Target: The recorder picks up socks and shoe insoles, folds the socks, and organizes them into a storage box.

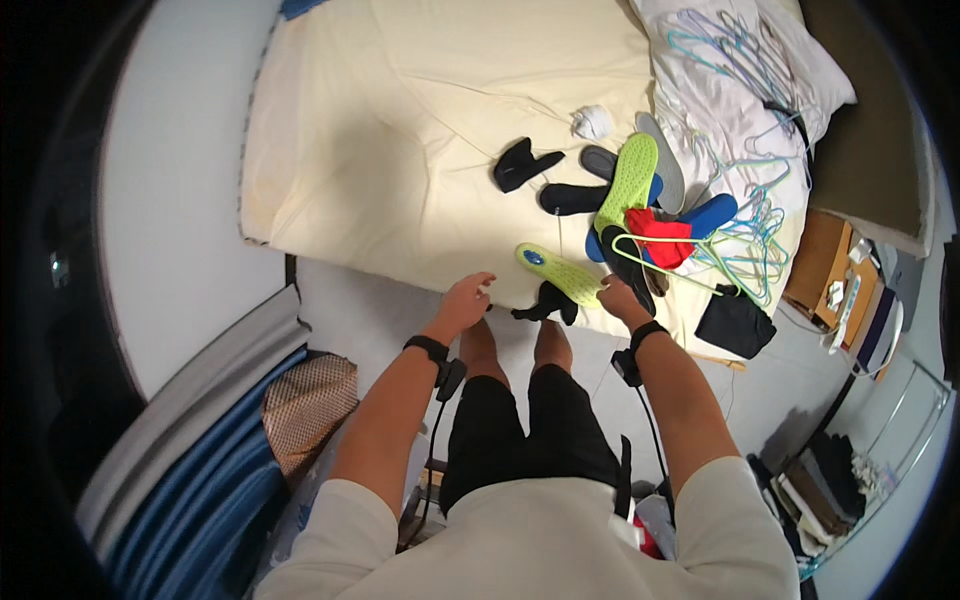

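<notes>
My right hand pinches one end of a light green shoe insole at the front edge of the bed. The insole's other end, with a blue oval on it, points up and to the left. Just below the insole lies a crumpled black sock. To the left, my left hand hovers by the bed edge, fingers apart and holding nothing. Beyond my right hand is a pile with another light green insole, a red cloth, a blue insole and a green hanger.
Other insoles, a black sock and a white bundled cloth lie on the cream bed sheet. Tangled hangers cover the pillow. A folded black cloth sits at the right corner. A blue curtain hangs left.
</notes>
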Demonstrator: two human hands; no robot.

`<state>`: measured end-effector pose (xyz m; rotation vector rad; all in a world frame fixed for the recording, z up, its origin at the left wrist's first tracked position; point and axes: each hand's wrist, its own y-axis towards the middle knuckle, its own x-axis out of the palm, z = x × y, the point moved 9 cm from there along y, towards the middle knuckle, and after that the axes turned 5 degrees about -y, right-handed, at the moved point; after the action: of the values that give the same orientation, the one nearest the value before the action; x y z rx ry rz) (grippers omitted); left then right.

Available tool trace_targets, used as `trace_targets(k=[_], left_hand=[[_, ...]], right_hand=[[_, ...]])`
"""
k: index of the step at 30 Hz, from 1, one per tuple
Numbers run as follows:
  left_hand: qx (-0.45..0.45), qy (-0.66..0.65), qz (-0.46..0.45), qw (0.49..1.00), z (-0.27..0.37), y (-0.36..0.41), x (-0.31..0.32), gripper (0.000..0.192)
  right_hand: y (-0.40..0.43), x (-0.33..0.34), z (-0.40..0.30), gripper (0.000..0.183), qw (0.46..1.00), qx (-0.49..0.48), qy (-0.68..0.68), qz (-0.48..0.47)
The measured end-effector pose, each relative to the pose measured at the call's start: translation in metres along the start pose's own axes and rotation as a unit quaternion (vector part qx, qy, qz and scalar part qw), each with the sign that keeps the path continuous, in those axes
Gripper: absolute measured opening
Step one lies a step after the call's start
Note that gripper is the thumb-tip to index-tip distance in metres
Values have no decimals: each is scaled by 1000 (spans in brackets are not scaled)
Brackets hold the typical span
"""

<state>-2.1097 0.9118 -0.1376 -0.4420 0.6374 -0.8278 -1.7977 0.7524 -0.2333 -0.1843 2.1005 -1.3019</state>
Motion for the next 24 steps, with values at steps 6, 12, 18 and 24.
trace_targets(k=[6, 12, 18, 24], left_hand=[[198, 182, -90, 959, 29, 86, 64, 59], [324, 253, -28, 911, 26, 102, 69, 58], [228, 240, -95, 939, 13, 101, 52, 47], [163, -12, -95, 982, 15, 87, -7, 35]], right_hand=[[19, 44, 23, 68, 994, 24, -5, 104], [3, 47, 33, 66, 971, 146, 168, -87], [-41, -30, -61, 48, 894, 118, 429, -51], [-23, -97, -114, 34, 838, 90, 537, -28]])
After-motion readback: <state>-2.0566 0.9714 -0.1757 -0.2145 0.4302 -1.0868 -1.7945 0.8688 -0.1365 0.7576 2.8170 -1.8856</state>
